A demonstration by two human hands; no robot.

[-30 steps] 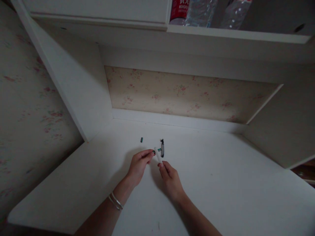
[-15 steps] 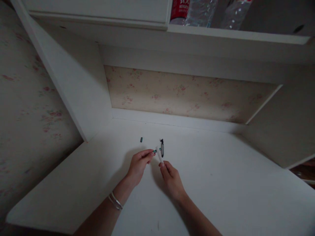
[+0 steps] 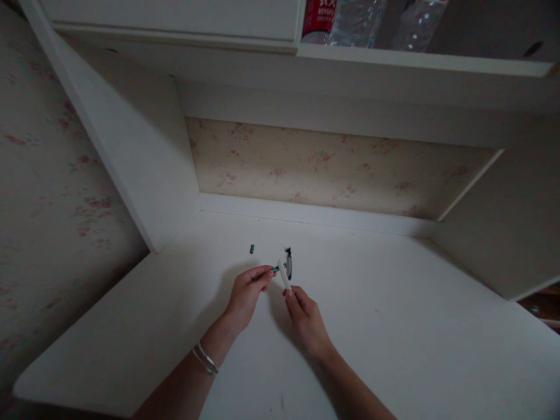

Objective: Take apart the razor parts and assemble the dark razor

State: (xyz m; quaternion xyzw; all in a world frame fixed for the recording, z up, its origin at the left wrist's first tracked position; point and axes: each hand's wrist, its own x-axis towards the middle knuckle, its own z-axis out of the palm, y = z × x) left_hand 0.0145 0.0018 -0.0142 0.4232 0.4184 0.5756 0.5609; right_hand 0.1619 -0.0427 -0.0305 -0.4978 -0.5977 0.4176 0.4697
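Near the middle of the worktop (image 3: 385, 303), I hold the white stick (image 3: 284, 276) in my right grip (image 3: 307, 324). Thumb and fingers are closed around its lower end; the upper end slants away from me and to the left. My left grip (image 3: 246, 296) is pinched to a narrow gap on a small green piece (image 3: 275, 269), which points toward the stick's upper end. I cannot tell whether the two touch.

Handling: I judge the stick to be light, stiff and smooth, probably plastic and slightly slippery. Hold it by the lower end, so that the upper end remains exposed. I judge the small green piece to be light and rigid, and easy to drop, since it offers little surface. Pinch it at its near end, between thumb and forefinger, without hard squeezing; it may be fragile.

Surroundings: a black-edged part (image 3: 289, 268) lies just beyond the stick, to its right, and limits movement on that side. A bit of green (image 3: 285, 265) shows between them; the stick hides whether it belongs to the held piece. A loose dark piece (image 3: 252, 249) lies ahead of my left grip, apart from it. Bottles (image 3: 356, 23) stand on the shelf (image 3: 420, 59) above, well apart from both hands.
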